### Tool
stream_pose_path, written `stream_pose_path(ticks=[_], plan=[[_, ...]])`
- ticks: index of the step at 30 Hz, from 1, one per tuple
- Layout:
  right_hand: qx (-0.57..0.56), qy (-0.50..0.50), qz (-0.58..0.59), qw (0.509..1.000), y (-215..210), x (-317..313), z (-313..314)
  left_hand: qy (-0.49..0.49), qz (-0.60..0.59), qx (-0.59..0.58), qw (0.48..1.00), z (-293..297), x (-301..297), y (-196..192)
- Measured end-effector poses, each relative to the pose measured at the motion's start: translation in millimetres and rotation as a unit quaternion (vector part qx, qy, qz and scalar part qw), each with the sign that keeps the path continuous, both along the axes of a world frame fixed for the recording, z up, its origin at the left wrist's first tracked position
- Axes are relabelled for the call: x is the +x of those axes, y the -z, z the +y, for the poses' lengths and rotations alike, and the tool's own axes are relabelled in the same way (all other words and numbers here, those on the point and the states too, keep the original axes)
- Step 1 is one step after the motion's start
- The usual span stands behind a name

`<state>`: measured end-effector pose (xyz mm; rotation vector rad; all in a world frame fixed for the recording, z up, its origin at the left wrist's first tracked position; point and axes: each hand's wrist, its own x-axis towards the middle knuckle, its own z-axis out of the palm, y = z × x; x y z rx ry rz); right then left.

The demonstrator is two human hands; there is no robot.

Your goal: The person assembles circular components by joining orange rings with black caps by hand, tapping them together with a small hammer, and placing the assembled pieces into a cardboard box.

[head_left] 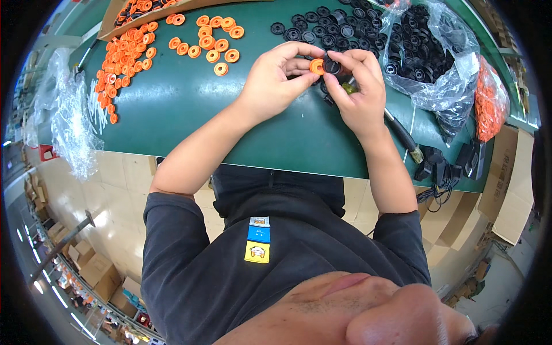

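My left hand (279,80) pinches a small orange round wheel-like part (316,66) between thumb and fingers. Close against it, my right hand (362,83) grips a black round cap-like part (332,65) by its edge. The two parts meet or nearly meet above the green table; whether they are joined I cannot tell. Just beyond my hands spreads a pile of loose black round parts (345,29). Several loose orange round parts (206,41) lie to the left of it, and a denser heap of orange parts (123,54) sits farther left.
A cardboard box (190,6) with more parts stands at the back left. To the right are a clear bag of black parts (422,54), a bag of orange parts (490,103), a black-handled tool (401,132) and black adapters with cables (440,172). Crumpled plastic (72,123) hangs at the left edge.
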<state>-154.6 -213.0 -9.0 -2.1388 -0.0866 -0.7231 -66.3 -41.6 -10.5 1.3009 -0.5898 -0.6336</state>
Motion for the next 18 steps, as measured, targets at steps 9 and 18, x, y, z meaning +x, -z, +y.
stream_pose_path(ticks=[9, 18], plan=[[0.012, 0.005, -0.006, 1.0, 1.3, -1.2, 1.3, -0.001, 0.016, 0.008, 1.0, -0.1, -1.3, -3.9], [0.078, -0.012, -0.007, 0.997, -0.1, -2.2, 3.8, 0.007, 0.003, 0.025, 1.0, 0.2, -2.6, 1.0]])
